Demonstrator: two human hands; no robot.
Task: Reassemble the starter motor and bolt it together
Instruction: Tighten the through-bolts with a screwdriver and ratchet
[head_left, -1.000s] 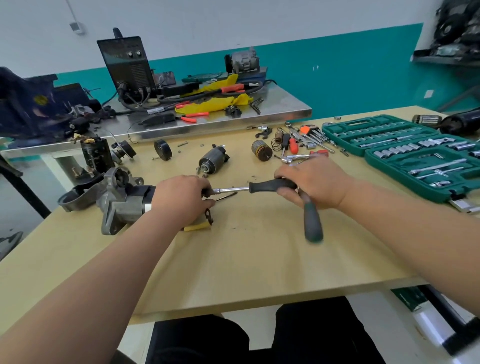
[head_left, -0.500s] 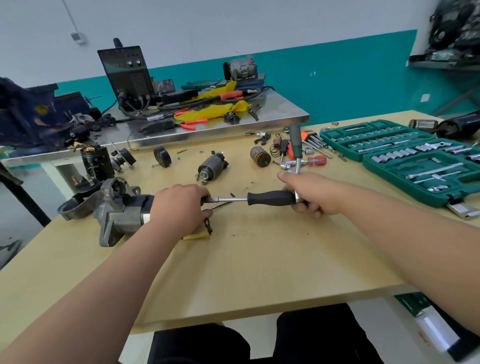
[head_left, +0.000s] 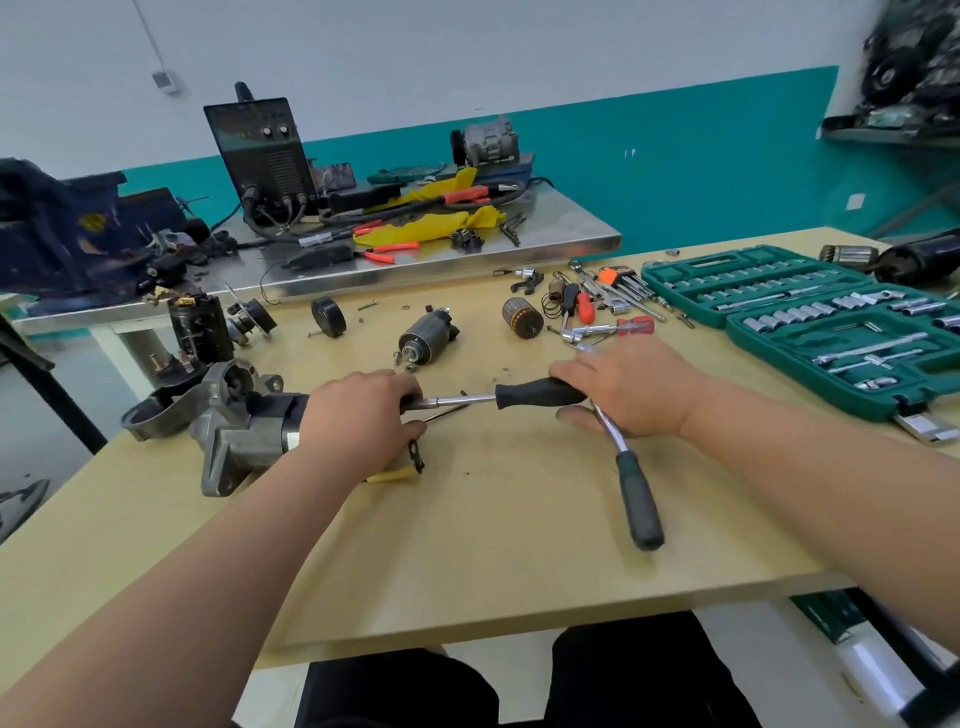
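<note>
Lying on its side on the wooden table (head_left: 519, 545): starter motor (head_left: 244, 426), grey cast nose turned away from both hands, dark round body turned toward them.

Left hand (head_left: 358, 415): fingers wrapped round the rear end of the starter motor, clenched on it and hiding that end.

Black-handled driver (head_left: 540, 393): held level, with the chrome shaft running into the left hand at the starter motor's rear end. Whether the tip sits on a bolt cannot be told.

Right hand (head_left: 628, 392): at the driver's end farthest from the starter motor, fingers over and thumb under the handle's butt, grasping it.

Chrome bar with green-and-black grip (head_left: 640, 501): emerges from beneath the right hand and slants toward the viewer, farther from the starter motor than the driver.

Yellow piece (head_left: 392, 474): just beside the starter motor's rear end, under the left hand.

Solenoid (head_left: 426, 335): loose, behind the starter motor's rear end and apart from it.

Green socket case (head_left: 831, 332): open, well to the right of the starter motor, past the right hand.
</note>
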